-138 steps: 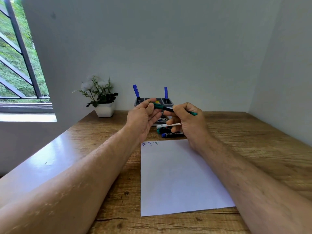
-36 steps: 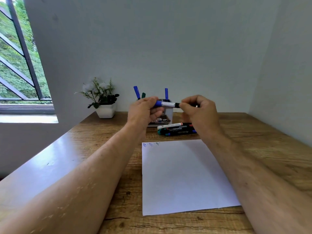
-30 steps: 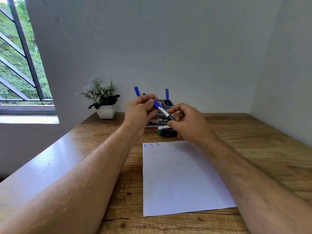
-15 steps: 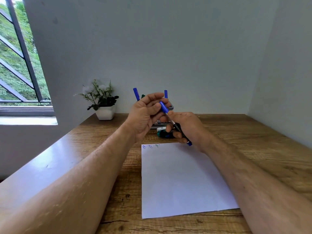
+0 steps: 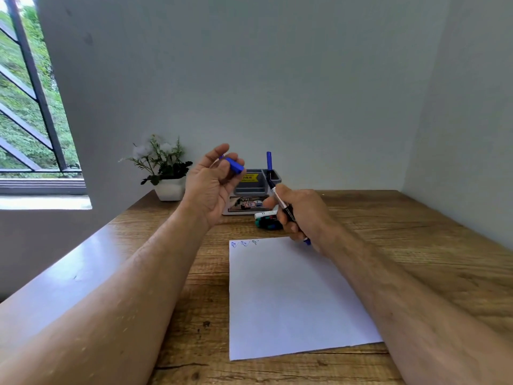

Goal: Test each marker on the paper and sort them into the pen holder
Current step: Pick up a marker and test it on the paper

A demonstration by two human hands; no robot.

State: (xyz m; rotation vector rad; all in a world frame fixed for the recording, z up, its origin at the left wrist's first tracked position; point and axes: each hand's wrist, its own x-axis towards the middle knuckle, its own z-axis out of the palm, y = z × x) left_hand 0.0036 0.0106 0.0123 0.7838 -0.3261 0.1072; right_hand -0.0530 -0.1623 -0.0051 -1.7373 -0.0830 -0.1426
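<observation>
We are looking down at the sheet of paper lying nearest to us on the wooden table, with three small scribbles sitting at its far left corner, just this side of our left hand's fingers. Our right hand is hovering over the paper's far edge, its fingers curled tight around the uncapped marker, which is slanting with its blue end pointing down toward the paper and its other end sticking up past the fingers. Whether it is touching the sheet, we cannot tell. Our left hand is hanging raised to the left of the right one, its fingertips pinching the blue cap well apart from the marker. Just beyond the right fingers, a small pile of loose markers is lying on the table. Behind them the grey pen holder is standing near the wall, a blue marker rising upright from its right compartment. Farther left of our left fingers, a potted plant is sitting by the window.
</observation>
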